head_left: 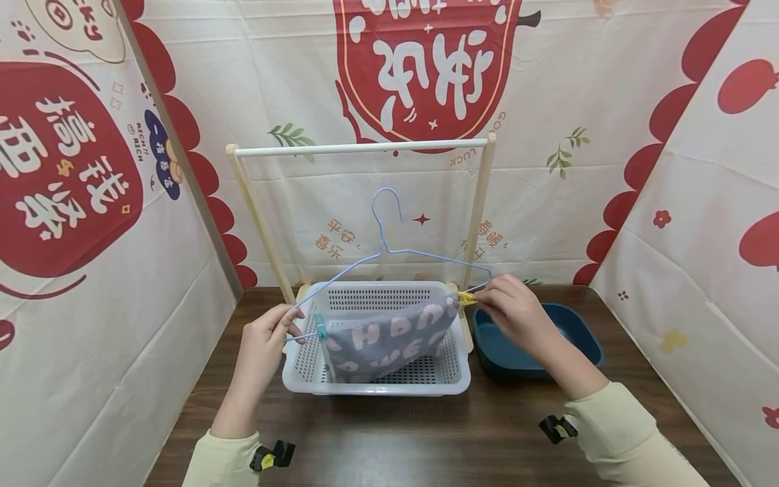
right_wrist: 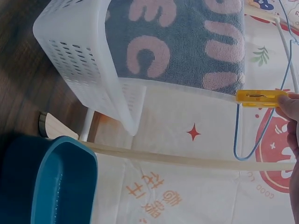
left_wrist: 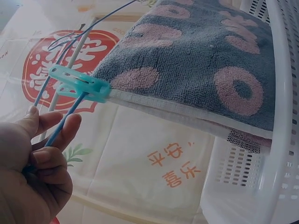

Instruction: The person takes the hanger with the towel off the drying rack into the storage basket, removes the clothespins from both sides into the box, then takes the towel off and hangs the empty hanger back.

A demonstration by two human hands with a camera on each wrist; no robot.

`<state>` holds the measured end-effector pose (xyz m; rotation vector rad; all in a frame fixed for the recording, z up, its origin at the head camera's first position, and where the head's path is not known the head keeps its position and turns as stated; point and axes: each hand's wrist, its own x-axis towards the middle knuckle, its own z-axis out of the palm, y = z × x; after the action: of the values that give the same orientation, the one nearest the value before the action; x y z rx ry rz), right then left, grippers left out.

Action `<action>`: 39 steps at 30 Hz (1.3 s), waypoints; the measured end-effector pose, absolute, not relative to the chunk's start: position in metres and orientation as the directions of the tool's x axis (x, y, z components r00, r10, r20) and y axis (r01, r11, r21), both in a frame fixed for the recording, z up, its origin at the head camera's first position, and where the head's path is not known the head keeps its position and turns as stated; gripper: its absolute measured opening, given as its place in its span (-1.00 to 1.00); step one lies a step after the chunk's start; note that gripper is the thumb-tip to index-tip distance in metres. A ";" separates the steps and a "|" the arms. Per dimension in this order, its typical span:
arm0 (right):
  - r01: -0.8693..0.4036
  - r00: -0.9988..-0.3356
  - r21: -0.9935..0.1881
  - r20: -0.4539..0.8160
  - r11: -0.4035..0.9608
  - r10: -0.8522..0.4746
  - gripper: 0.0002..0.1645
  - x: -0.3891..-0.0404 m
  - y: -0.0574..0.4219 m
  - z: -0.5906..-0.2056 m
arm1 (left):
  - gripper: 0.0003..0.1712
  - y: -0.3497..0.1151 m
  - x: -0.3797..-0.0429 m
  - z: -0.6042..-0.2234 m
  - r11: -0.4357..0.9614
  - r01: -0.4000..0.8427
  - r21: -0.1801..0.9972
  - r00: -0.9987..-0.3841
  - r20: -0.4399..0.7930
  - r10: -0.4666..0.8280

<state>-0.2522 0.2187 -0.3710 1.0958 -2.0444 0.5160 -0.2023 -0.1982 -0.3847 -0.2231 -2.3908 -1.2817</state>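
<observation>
Centrally on the table (head_left: 389, 433) stands a white plastic basket (head_left: 377, 389) with perforated walls. The lower part of a towel (head_left: 389, 338) hangs down into it; nothing else is visible inside. Just to its right sits a dark blue tub (head_left: 578, 331); its contents cannot be made out.

The towel is grey terry cloth with pink letter shapes and a white hem. It is folded over the bottom bar of a thin blue wire hanger (head_left: 389, 253) held above the basket. The hanger's long axis runs left to right, tilted so that the left end sits lower than the right. Its hook points upward, below the white crossbar of a pale wooden rack (head_left: 365, 149) and clear of it.

A teal plastic clip (left_wrist: 79, 84) clamps the towel's left corner to the wire. A yellow plastic clip (right_wrist: 259, 97) clamps the right corner.

The left hand (head_left: 264, 341) has its fingers curled around the hanger's left end, just outside the teal clip; its grip is closed on the wire. The right hand (head_left: 511, 308) pinches the outer end of the yellow clip between its fingertips, at the hanger's right end.
</observation>
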 end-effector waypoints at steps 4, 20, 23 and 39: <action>-0.834 -0.325 0.026 0.783 0.551 -0.530 -0.40 -0.251 0.220 -0.370 | -0.79 -0.197 -0.202 -0.384 0.565 0.340 0.752 -0.892 0.448 -0.060; -0.815 -0.384 -0.036 0.781 0.579 -0.492 -0.40 -0.251 0.237 -0.384 | -0.83 -0.196 -0.203 -0.382 0.550 0.386 0.741 -0.837 0.532 -0.131; -0.794 -0.424 -0.059 0.768 0.606 -0.480 -0.37 -0.251 0.244 -0.390 | -0.82 -0.193 -0.203 -0.381 0.535 0.392 0.749 -0.828 0.541 -0.150; -0.626 -0.622 -0.181 0.702 0.758 -0.347 -0.63 -0.242 0.287 -0.438 | -0.84 -0.180 -0.209 -0.383 0.529 0.429 0.732 -0.801 0.579 -0.152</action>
<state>-0.2423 0.2866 -0.4378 0.7248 -2.2859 0.5457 -0.2086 -0.1805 -0.3834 -0.2238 -2.1727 -1.2655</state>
